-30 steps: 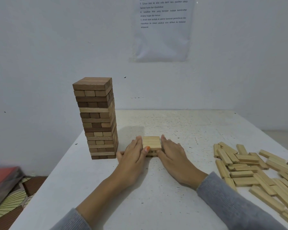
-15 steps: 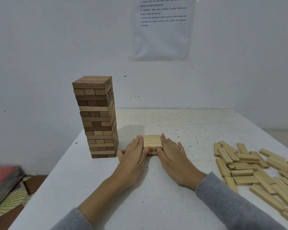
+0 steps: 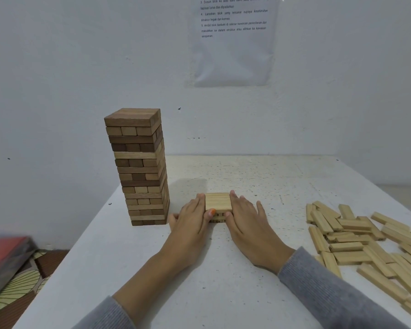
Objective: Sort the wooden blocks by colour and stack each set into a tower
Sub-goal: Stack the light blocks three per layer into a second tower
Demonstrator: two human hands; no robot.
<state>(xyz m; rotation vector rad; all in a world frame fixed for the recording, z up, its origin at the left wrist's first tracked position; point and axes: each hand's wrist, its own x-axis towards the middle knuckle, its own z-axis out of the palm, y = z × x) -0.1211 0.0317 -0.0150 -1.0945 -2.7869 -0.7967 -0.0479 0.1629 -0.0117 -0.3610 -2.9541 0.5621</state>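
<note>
A tall tower of brown blocks [image 3: 140,167] stands at the table's left. Just right of it sits a low stack of pale blocks [image 3: 217,202], two layers high. My left hand [image 3: 192,222] presses flat against the stack's left side, thumb tip at its front edge. My right hand [image 3: 244,219] presses flat against its right side, fingers straight. The lower layer is partly hidden by both hands. A heap of loose pale blocks [image 3: 370,243] lies at the right of the table.
The white table [image 3: 223,281] runs back to a white wall with a taped paper sheet [image 3: 233,39]. On the floor at the left lie a red box [image 3: 5,252] and a patterned mat [image 3: 22,286].
Both hands stay pressed against the low pale stack. The view has shifted slightly; nothing else has moved.
</note>
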